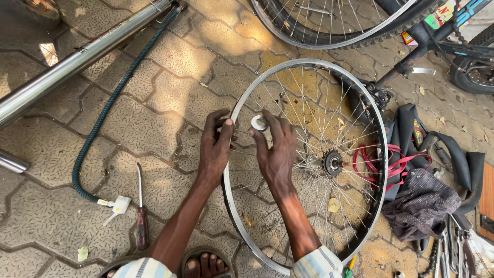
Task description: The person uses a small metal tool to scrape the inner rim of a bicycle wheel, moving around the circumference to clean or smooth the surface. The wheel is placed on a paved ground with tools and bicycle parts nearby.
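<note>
Two sandalled feet (203,265) show at the bottom edge, on grey interlocking paving (154,123). One screwdriver (140,208) with a dark red handle lies to their left, beside one green pump hose (105,116) that ends in a white nozzle. One bare wheel rim (309,164) with many thin spokes and one sprocket (333,163) at its hub lies flat in front. Left hand (216,149) rests on the rim's near-left edge, fingers curled over the metal. Right hand (278,154) reaches beside it, fingertips pinching one small roll of white tape (259,122) against the rim. One dark cloth (419,203) and black inner tubes (458,159) lie right. Farther off, one silver pump barrel (77,59) and one tyred bicycle wheel (329,23).
</note>
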